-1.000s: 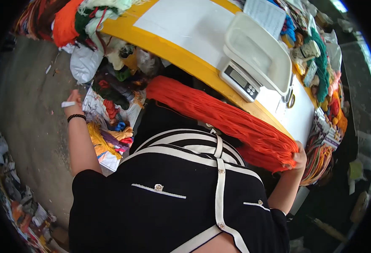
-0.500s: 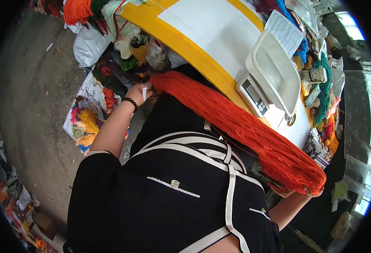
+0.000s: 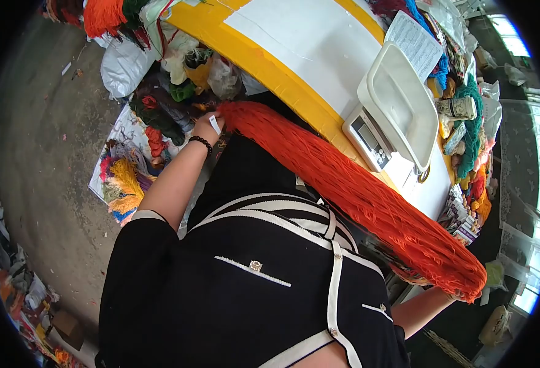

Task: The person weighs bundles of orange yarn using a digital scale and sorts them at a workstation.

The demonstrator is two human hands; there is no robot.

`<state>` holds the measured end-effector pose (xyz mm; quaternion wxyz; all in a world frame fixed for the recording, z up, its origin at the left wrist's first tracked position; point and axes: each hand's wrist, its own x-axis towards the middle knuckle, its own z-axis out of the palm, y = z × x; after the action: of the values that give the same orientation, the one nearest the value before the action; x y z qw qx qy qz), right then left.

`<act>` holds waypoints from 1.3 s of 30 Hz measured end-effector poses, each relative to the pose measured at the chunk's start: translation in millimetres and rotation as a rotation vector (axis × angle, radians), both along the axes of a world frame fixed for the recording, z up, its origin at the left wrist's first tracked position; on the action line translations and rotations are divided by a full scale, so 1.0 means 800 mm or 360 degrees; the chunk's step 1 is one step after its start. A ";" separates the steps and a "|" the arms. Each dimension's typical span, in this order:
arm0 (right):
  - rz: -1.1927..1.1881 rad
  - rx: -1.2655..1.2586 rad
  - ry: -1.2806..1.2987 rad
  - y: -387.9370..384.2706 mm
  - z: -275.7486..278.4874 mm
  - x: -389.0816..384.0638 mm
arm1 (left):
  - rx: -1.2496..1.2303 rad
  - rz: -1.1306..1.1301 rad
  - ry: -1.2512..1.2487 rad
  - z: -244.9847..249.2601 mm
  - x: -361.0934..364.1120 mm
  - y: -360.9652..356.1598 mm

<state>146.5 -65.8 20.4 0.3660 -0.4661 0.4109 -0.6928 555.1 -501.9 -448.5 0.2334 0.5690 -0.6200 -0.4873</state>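
Note:
A long skein of orange-red yarn [image 3: 337, 178] is stretched across my lap, from the upper left to the lower right. Its left end is gripped by my left hand [image 3: 205, 127], which is closed and wears a dark bead bracelet; a small white strip [image 3: 215, 125] shows at the fingers. At the far end my right hand [image 3: 455, 294] is mostly covered by the yarn, apparently hooked inside the loop, its fingers hidden.
The yellow-edged table [image 3: 264, 58] in front bears a scale [image 3: 368, 138] with a white tray [image 3: 399, 101], a printed sheet [image 3: 412, 44] and a cup [image 3: 457, 108]. Bags [image 3: 126, 66] and coloured yarn bundles [image 3: 126, 178] lie at the left, by the concrete floor [image 3: 55, 141].
The right end of the skein has moved outward, right and down, with my right hand. My left wrist has shifted slightly right, and the skein looks more drawn out.

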 end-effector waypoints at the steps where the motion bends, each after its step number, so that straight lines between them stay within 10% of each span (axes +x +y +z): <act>1: -0.0011 -0.0017 0.0028 -0.002 0.000 0.001 | -0.0049 0.0021 0.0015 0.019 -0.007 0.002; 9: 0.0092 0.0155 -0.0386 0.015 0.015 0.000 | 0.0414 0.0022 0.0072 0.079 -0.013 -0.004; 16: -0.0394 0.0108 -0.0297 0.063 0.006 -0.040 | 0.1475 0.0824 0.1298 0.112 0.063 -0.048; 20: -0.0136 0.0018 -0.0529 0.051 0.010 -0.043 | 0.1157 0.1469 0.1757 0.086 0.152 -0.082; 22: -0.0120 -0.0026 -0.0610 0.044 0.009 -0.043 | 0.0979 0.1488 0.1093 0.072 0.185 -0.094; 26: -0.0238 -0.0006 -0.0689 0.026 0.033 -0.024 | 0.0591 0.0613 -0.0261 0.105 0.169 -0.055; 34: -0.0017 -0.0131 -0.0441 -0.056 0.113 0.040 | 0.1502 -0.1407 0.0528 0.277 -0.020 0.076; 37: 0.0624 -0.0124 -0.0583 -0.091 0.141 -0.007 | 0.0908 -0.1889 0.0599 0.282 -0.098 0.135; 39: 0.0357 -0.0162 -0.0429 -0.096 0.148 0.014 | 0.0710 -0.2129 0.0640 0.291 -0.143 0.144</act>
<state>157.5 -142.5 138.7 0.4687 -0.4300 0.2679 -0.7236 440.3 -386.6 -215.4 -0.1262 0.0023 -0.6659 -0.7353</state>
